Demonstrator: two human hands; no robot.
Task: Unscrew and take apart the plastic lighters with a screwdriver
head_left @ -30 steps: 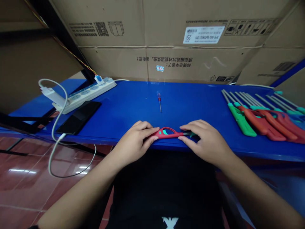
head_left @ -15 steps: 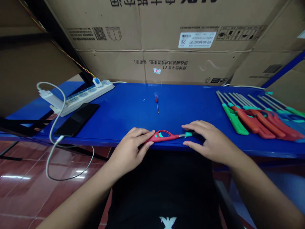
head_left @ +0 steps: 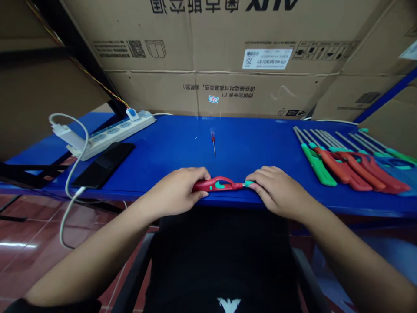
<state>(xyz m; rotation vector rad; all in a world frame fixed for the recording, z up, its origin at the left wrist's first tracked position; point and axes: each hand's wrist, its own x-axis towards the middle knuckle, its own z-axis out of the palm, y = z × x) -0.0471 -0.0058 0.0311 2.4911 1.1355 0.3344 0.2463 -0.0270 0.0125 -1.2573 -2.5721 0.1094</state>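
A red long-necked gas lighter with a teal trigger lies crosswise at the front edge of the blue table. Its handle end is gripped by my left hand, thumb on the near side and fingers on the far side. My right hand is closed on the teal piece around the lighter's metal neck; the rest of the neck is hidden under my fingers. Beyond the lighter, a small screwdriver with a red and clear handle lies with its tip toward me.
Several more long lighters, among them a green one, lie side by side at the right. At the left are a black phone on a white cable and a white power strip. A large cardboard box stands behind the blue table.
My right hand, spread around the neck before, has closed on the teal piece and moved slightly left. My left hand has wrapped further around the handle.
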